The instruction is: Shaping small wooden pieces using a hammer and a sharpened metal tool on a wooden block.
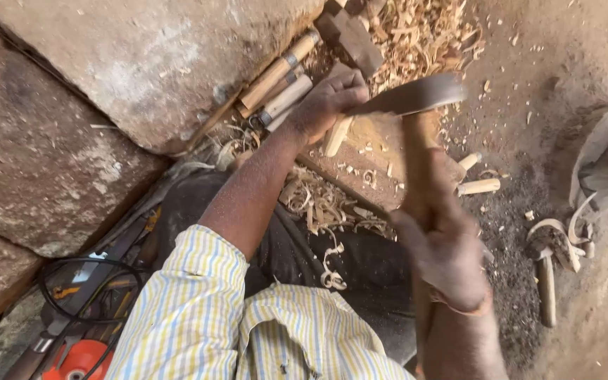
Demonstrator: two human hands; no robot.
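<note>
My left hand (328, 102) grips a short pale wooden peg (336, 136), holding it on a wooden chopping block (371, 165). My right hand (445, 246), blurred by motion, is closed around the wooden handle (420, 162) of an adze-like tool. Its dark metal blade (416, 95) hovers just right of my left fingers, above the block. Both forearms reach out from yellow striped sleeves.
Wood shavings (416, 32) litter the block and the dirt ground. Several wooden-handled chisels (279, 81) lean against large stone slabs (142, 63) at the left. Finished pegs (478, 186) lie right of the block. A power tool with an orange disc (79, 359) and black cable sits bottom left.
</note>
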